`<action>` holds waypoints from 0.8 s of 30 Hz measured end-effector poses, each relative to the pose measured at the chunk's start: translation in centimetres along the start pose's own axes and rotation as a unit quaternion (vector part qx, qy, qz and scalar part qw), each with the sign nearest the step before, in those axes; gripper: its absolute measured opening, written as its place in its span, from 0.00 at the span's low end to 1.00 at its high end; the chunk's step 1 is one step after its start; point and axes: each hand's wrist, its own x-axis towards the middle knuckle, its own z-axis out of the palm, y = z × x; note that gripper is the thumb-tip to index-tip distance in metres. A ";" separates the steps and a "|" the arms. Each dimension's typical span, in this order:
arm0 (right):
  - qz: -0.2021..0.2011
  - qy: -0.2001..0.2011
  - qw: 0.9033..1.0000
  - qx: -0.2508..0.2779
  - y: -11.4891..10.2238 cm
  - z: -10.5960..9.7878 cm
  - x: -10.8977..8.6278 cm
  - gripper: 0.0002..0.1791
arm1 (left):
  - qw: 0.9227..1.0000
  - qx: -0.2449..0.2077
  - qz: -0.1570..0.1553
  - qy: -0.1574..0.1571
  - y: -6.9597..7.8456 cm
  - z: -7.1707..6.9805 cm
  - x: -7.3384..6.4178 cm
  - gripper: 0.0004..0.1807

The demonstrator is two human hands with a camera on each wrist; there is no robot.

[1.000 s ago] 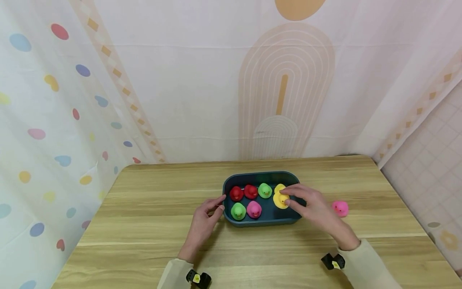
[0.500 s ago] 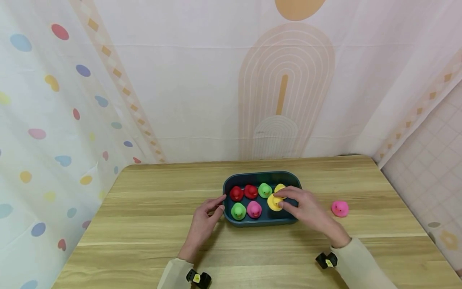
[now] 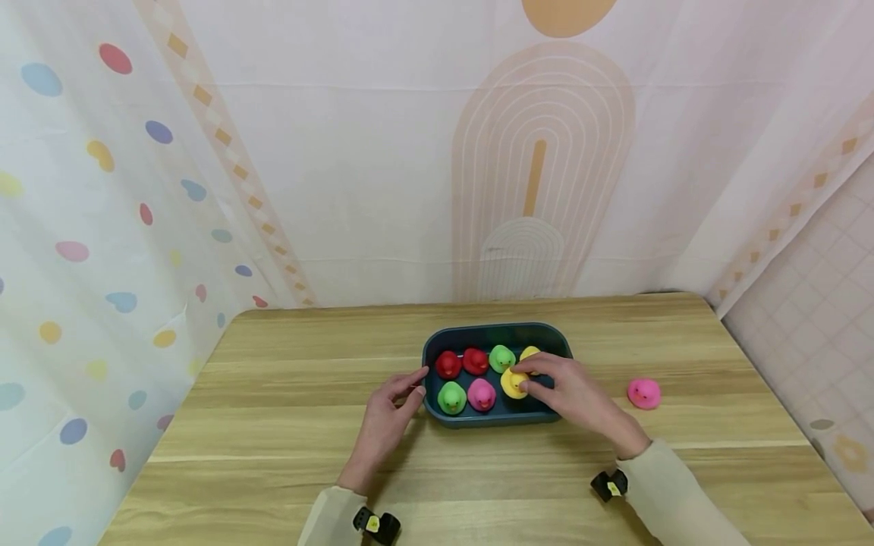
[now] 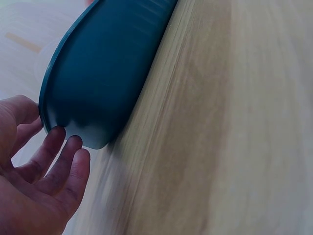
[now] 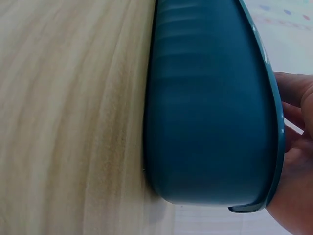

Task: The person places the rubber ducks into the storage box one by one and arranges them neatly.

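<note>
A dark teal bin (image 3: 492, 418) stands on the table with small rubber ducks inside. My right hand (image 3: 580, 394) reaches over its right end and pinches a yellow duck (image 3: 512, 385) between thumb and fingers, just right of a pink duck (image 3: 481, 395). Partly behind those fingers sits another yellow duck (image 3: 529, 353). At the bin's left end, my left hand (image 3: 384, 417) touches the outer wall with fingertips; in the left wrist view the left hand (image 4: 44, 181) has loosely bent fingers. The right wrist view shows the right hand (image 5: 296, 147) beyond the bin's rim, its fingertips hidden.
Also in the bin are two red ducks, one red duck (image 3: 448, 365) at far left, a green duck (image 3: 501, 359) in the back row and a green duck (image 3: 452, 398) in front. A loose pink duck (image 3: 644, 393) lies on the wooden table (image 3: 287, 409) to the right.
My right hand has moved left with the yellow duck, bringing it closer to the pink duck in the front row. The left hand and the bin have stayed put.
</note>
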 end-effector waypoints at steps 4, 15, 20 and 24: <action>0.008 -0.012 1.000 -0.007 -0.1 0.1 0.3 0.14 | 1.000 -0.003 0.003 0.000 0.0 0.0 0.1 0.18; -0.011 -0.039 0.997 -0.068 -0.6 0.3 1.0 0.11 | 1.000 -0.007 -0.001 -0.002 0.3 0.0 0.1 0.18; -0.009 -0.054 0.995 -0.081 -0.7 0.5 1.2 0.11 | 1.000 -0.006 0.000 -0.002 0.2 0.0 0.0 0.18; -0.008 -0.059 0.995 -0.084 -0.6 0.6 1.4 0.11 | 1.000 -0.008 0.000 -0.002 0.2 0.0 0.0 0.18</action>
